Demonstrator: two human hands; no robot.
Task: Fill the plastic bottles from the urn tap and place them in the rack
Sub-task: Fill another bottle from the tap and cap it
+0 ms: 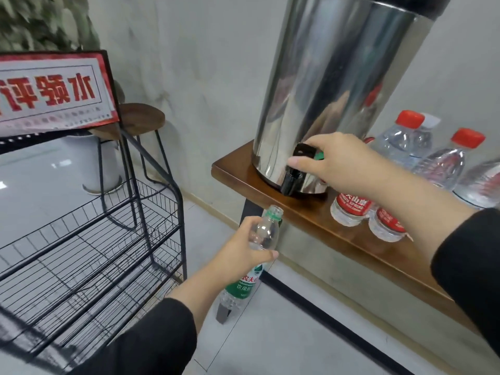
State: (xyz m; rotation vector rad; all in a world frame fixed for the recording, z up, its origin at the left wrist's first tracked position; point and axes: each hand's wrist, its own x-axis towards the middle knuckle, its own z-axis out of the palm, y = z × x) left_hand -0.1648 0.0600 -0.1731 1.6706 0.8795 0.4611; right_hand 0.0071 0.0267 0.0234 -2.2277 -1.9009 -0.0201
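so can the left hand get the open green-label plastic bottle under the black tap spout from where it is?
Probably yes. The left hand grips the green-label plastic bottle just below and left of the black tap spout, with nothing between them. The right hand sits on the tap's lever, above the spout.

stool | red sign | plant | wooden shelf
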